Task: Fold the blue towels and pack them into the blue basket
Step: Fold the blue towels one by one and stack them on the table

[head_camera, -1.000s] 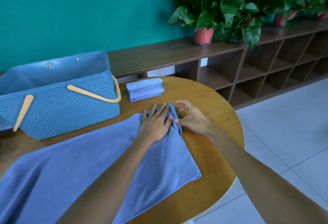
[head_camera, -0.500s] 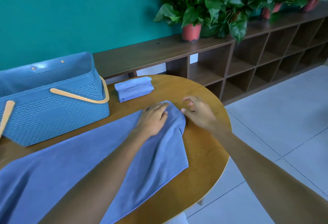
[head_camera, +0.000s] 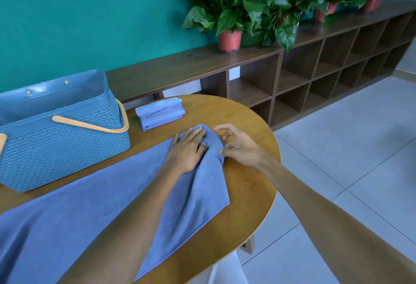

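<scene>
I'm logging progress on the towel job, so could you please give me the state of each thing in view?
Blue basket: upright on the table, handles down, no towel visible inside.
Folded towel: folded, lying beside the basket.
Spread towel: unfolded, bunched at the far corner.
Left hand: flat, pressing the spread towel.
Right hand: fingers curled, thumb at the towel's bunched corner; grip unclear.
Round table: bearing all three.

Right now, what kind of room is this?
Probably a lounge or activity room, though I can't be sure. There is a long wooden cubby shelf against a teal wall, potted plants lined up on top, a tiled floor, and a round wooden table.
</scene>
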